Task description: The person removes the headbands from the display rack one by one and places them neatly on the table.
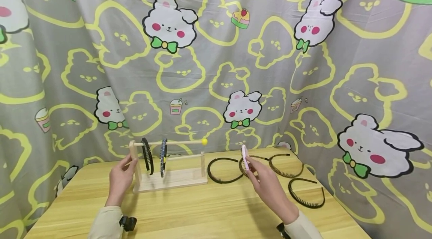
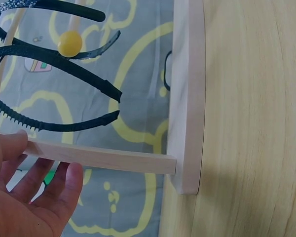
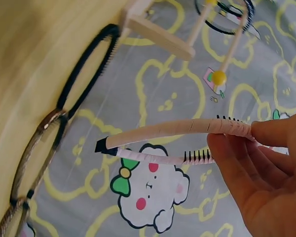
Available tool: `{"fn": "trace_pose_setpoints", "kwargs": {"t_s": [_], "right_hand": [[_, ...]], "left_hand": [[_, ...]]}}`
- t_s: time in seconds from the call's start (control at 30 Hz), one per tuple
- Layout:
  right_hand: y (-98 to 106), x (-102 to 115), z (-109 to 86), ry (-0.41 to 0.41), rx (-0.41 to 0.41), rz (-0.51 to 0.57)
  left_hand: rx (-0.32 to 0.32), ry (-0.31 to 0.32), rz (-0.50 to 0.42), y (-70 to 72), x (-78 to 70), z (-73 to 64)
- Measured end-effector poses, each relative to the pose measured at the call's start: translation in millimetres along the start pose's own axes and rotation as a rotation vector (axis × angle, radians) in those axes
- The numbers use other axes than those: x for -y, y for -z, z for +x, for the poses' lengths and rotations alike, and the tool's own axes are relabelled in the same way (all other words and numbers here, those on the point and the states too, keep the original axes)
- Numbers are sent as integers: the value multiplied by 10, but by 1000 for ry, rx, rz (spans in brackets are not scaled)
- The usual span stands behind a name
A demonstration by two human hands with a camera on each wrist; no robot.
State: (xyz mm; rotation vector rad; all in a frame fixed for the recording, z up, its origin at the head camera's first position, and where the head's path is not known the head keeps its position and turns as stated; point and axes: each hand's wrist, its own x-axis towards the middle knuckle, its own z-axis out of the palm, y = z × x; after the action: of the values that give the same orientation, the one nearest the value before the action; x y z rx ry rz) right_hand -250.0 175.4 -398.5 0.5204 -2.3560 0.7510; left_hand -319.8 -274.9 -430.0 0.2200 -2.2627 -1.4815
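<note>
Two grasping hands: left (image 1: 122, 178) on post (image 2: 108, 158), right (image 1: 268, 183) on headband (image 3: 160, 130), tips (image 3: 102, 146) clear only from right wrist

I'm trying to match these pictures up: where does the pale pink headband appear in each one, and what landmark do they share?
Head: just right of centre, below mid-height, held in the right hand: the pale pink headband.
Left wrist: not in this picture.
Right wrist: across the middle, below mid-height.
Shared landmark: the wooden stand, left of the headband in the head view, crossing the left wrist view, at the right wrist view's top.
</note>
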Motion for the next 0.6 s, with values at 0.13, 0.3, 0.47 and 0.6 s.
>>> {"fn": "trace_pose_setpoints", "kwargs": {"t_s": [0.13, 0.3, 0.47, 0.6], "right_hand": [[-10, -70, -109, 112, -14, -129], [-46, -178, -241, 208, -52, -269], [-57, -262, -370, 210, -26, -350], [-56, -295, -450, 176, 31, -368]], "left_hand": [[-7, 1, 13, 2, -12, 10], [-9, -1, 24, 2, -17, 15], [-11, 2, 13, -5, -11, 9], [-7, -1, 2, -4, -5, -1]]}}
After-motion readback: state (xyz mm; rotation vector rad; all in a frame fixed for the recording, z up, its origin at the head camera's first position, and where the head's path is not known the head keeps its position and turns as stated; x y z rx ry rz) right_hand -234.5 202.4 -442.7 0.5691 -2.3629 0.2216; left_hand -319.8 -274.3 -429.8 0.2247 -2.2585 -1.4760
